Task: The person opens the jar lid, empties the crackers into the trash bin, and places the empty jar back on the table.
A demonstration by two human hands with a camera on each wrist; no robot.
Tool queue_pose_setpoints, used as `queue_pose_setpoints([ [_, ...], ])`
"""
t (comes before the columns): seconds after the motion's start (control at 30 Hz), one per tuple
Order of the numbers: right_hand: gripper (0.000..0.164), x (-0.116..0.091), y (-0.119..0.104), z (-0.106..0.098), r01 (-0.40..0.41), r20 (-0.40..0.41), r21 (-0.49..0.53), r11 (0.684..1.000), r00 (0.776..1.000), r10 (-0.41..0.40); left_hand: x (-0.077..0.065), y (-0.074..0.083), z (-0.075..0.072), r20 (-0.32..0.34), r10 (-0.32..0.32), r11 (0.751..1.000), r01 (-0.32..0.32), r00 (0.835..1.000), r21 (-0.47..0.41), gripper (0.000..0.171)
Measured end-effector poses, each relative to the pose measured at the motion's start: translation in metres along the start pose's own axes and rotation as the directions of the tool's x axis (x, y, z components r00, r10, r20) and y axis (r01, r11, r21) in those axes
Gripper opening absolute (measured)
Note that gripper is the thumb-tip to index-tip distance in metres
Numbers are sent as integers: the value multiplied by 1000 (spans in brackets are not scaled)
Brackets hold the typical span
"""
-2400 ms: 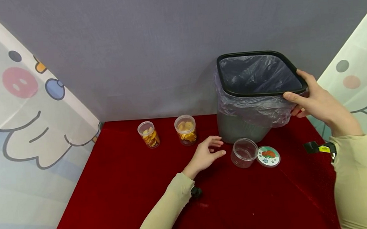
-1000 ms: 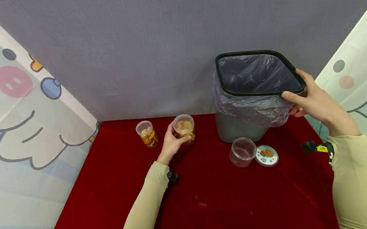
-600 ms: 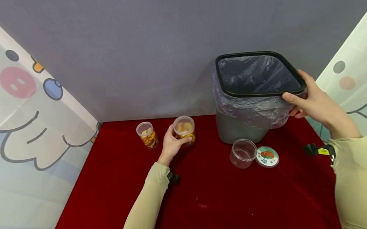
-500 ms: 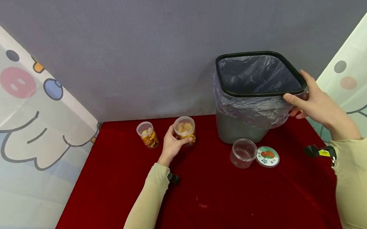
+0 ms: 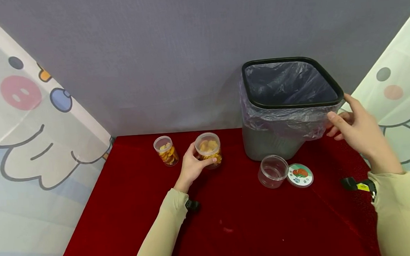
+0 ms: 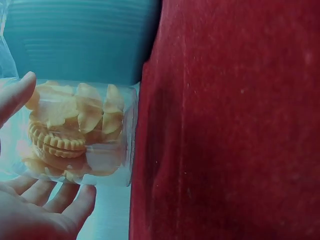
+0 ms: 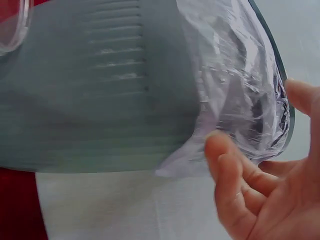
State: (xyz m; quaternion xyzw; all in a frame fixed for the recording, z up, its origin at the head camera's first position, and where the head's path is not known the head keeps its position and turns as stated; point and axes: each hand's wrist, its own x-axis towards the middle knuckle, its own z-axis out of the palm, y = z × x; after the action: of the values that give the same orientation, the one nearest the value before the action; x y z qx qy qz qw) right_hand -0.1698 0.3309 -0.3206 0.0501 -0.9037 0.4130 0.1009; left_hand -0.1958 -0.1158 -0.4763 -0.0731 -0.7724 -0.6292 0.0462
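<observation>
My left hand (image 5: 192,167) grips a clear plastic jar of biscuits (image 6: 75,132), thumb on one side and fingers on the other. The jar stands upright just over the red cloth in the head view. Yellow chips and a ridged round biscuit show through its wall in the left wrist view. My right hand (image 5: 362,132) is beside the right corner of a grey trash bin (image 7: 100,110), its loosely bent fingers right at the overhanging bin liner (image 7: 225,75). Its thumb is off the bin's black rim (image 5: 295,106).
A second jar of snacks (image 5: 166,151) stands to the left of the left hand. In front of the bin are a lidless clear tub (image 5: 272,171) and a round lid with a tomato-like picture (image 5: 300,175). The red cloth (image 5: 232,228) ends at a grey wall (image 5: 172,59).
My left hand went from beside the tub to the jar, took hold of it and shifted it slightly right and nearer. My right hand let go of the bin's rim and dropped slightly.
</observation>
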Motion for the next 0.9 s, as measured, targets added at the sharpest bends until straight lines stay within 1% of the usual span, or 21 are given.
queue_pose_setpoints([
  [0.13,68,-14,8,10,18,-71,16,1000,997,-16,-13,25,-2,53,-7,1000,7,999,3,79],
  [0.2,64,-22,10,16,12,-110,10,1000,994,-11,-19,37,-4,78,-16,1000,15,997,14,79],
  [0.33,59,-35,13,30,24,-171,38,999,985,-17,-23,24,-1,100,4,1000,-6,995,15,82],
  [0.43,59,-44,15,39,43,-188,71,997,982,-29,-25,12,2,114,12,1000,-12,993,0,84],
  [0.47,59,-46,15,42,49,-190,76,996,981,-34,-27,11,3,121,17,1000,-17,993,-8,84],
  [0.63,58,-58,12,57,98,-176,77,992,981,-83,-38,13,8,156,41,999,-39,987,-15,83],
  [0.77,53,-67,6,73,157,-173,36,987,974,-149,-46,17,12,185,55,998,-58,981,11,83],
  [0.9,50,-72,1,94,211,-145,-1,978,967,-209,-53,18,16,214,49,998,-57,976,33,84],
])
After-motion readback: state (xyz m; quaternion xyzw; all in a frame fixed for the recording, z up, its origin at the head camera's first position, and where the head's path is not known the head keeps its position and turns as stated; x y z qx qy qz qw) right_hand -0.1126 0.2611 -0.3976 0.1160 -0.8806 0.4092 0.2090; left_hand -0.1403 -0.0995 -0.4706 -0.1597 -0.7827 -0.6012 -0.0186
